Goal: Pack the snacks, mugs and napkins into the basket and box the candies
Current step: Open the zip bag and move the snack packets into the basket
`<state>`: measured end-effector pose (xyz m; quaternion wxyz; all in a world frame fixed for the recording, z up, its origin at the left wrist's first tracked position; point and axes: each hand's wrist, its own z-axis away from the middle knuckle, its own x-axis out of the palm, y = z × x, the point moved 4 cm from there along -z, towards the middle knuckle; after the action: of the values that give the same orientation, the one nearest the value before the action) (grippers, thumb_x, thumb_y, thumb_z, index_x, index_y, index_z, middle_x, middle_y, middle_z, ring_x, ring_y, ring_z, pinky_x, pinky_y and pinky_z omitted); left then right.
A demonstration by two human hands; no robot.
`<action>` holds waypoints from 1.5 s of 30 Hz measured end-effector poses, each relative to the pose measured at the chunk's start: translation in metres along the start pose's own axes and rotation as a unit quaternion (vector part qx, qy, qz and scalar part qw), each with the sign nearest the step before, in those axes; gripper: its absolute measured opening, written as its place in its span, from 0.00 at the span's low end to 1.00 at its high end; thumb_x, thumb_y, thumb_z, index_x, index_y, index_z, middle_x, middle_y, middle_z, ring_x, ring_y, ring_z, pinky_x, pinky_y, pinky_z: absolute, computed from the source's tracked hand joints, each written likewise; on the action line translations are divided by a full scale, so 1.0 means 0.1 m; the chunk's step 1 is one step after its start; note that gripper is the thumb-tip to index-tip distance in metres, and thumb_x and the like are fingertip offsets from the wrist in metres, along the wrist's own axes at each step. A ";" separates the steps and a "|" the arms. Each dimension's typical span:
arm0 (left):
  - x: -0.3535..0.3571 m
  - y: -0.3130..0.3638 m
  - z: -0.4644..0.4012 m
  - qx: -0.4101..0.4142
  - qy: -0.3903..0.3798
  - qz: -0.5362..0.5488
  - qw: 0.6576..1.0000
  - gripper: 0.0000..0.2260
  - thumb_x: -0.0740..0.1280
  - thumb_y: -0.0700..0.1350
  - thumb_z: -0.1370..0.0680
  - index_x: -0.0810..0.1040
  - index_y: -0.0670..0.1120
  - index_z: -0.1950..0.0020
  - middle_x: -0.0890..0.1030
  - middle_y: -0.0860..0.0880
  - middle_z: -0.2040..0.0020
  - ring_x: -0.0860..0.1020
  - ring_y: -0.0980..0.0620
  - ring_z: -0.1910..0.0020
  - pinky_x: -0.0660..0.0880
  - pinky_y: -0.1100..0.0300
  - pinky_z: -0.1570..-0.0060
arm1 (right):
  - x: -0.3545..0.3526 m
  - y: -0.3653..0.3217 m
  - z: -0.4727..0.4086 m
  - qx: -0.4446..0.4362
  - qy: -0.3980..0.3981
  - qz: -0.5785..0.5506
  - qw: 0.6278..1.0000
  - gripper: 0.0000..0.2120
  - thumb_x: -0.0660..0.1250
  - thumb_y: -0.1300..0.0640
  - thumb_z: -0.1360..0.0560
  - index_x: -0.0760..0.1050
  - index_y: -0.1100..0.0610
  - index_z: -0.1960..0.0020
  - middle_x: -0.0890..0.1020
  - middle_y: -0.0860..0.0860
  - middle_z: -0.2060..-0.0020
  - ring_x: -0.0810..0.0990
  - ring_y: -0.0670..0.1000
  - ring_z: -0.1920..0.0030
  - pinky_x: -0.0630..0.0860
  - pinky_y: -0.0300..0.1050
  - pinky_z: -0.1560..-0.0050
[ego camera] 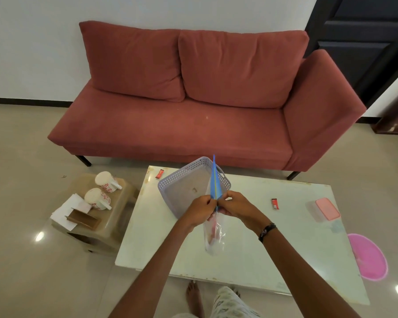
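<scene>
Over the white table (pixel 285 249), my left hand (pixel 199 211) and my right hand (pixel 236 205) both pinch the blue zip strip of a clear plastic bag (pixel 214 237) with snacks inside. The bag hangs edge-on between them, just in front of the empty lilac perforated basket (pixel 170 187). Two red candies lie on the table, one (pixel 159 173) at the far left corner, one (pixel 275 203) to the right. A clear box with a pink lid (pixel 326 208) sits at the right edge. Two floral white mugs (pixel 106 181) (pixel 97 198) and white napkins (pixel 67 212) are on a low stool (pixel 122 210) to the left.
A red sofa (pixel 193 111) stands behind the table. A brown holder (pixel 83 218) lies on the napkins. A pink round mat (pixel 368 257) lies on the floor under the table's right edge. My feet and patterned trousers show at the bottom.
</scene>
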<state>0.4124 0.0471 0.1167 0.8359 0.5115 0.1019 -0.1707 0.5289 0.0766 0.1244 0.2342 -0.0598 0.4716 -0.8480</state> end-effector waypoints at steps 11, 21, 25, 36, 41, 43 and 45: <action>0.16 -0.05 0.12 0.009 0.102 0.191 0.976 0.13 0.54 0.42 0.20 0.69 0.46 0.64 0.69 0.47 0.68 0.68 0.53 0.67 0.68 0.61 0.66 | 0.19 0.09 0.18 -0.048 -0.036 -0.114 0.992 0.13 0.53 0.61 0.21 0.66 0.58 0.64 0.66 0.49 0.72 0.64 0.46 0.69 0.67 0.37 0.65; 0.23 -0.04 0.17 -0.003 0.161 0.311 0.937 0.10 0.54 0.42 0.19 0.75 0.46 0.50 0.79 0.49 0.58 0.78 0.52 0.57 0.79 0.60 0.55 | 0.25 0.13 0.28 -0.027 0.077 -0.228 0.970 0.17 0.54 0.62 0.23 0.66 0.55 0.70 0.69 0.47 0.77 0.67 0.44 0.73 0.69 0.36 0.67; 0.15 -0.09 0.19 0.026 0.138 0.173 0.975 0.11 0.55 0.43 0.19 0.71 0.44 0.61 0.72 0.44 0.65 0.68 0.51 0.66 0.69 0.58 0.65 | 0.04 0.04 0.15 0.000 0.054 0.012 0.998 0.08 0.62 0.55 0.25 0.72 0.58 0.60 0.76 0.51 0.67 0.75 0.48 0.66 0.74 0.37 0.61; -0.02 0.00 0.14 0.001 0.152 -0.168 0.974 0.10 0.63 0.50 0.23 0.71 0.44 0.52 0.79 0.45 0.54 0.79 0.47 0.56 0.75 0.56 0.57 | 0.04 -0.08 0.11 -0.140 0.106 0.272 0.946 0.06 0.66 0.60 0.27 0.71 0.57 0.61 0.82 0.55 0.61 0.81 0.56 0.60 0.75 0.42 0.61; -0.02 0.10 0.08 0.056 0.202 -0.173 0.962 0.09 0.60 0.46 0.21 0.73 0.42 0.48 0.81 0.42 0.48 0.80 0.45 0.51 0.79 0.51 0.48 | -0.02 -0.10 0.21 -0.129 0.155 0.260 0.944 0.06 0.65 0.59 0.26 0.71 0.57 0.61 0.83 0.57 0.60 0.80 0.56 0.61 0.76 0.45 0.60; -0.06 0.06 0.09 0.064 0.235 -0.154 0.958 0.07 0.61 0.45 0.21 0.73 0.42 0.51 0.81 0.42 0.51 0.79 0.44 0.52 0.79 0.48 0.50 | -0.13 -0.07 0.28 -0.100 0.199 0.277 0.935 0.05 0.64 0.60 0.27 0.70 0.57 0.61 0.83 0.57 0.59 0.75 0.55 0.63 0.69 0.41 0.66; -0.09 0.04 0.12 0.068 0.251 -0.138 0.956 0.06 0.61 0.44 0.21 0.73 0.41 0.54 0.80 0.42 0.52 0.79 0.44 0.53 0.79 0.47 0.50 | -0.23 -0.05 0.32 -0.066 0.218 0.317 0.921 0.03 0.63 0.60 0.27 0.70 0.57 0.59 0.82 0.57 0.57 0.72 0.55 0.63 0.64 0.40 0.68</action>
<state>0.4062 0.0400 0.1285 0.7147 0.5745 0.3667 -0.1570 0.5576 0.0641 0.1487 0.3781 0.2635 0.5605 -0.6881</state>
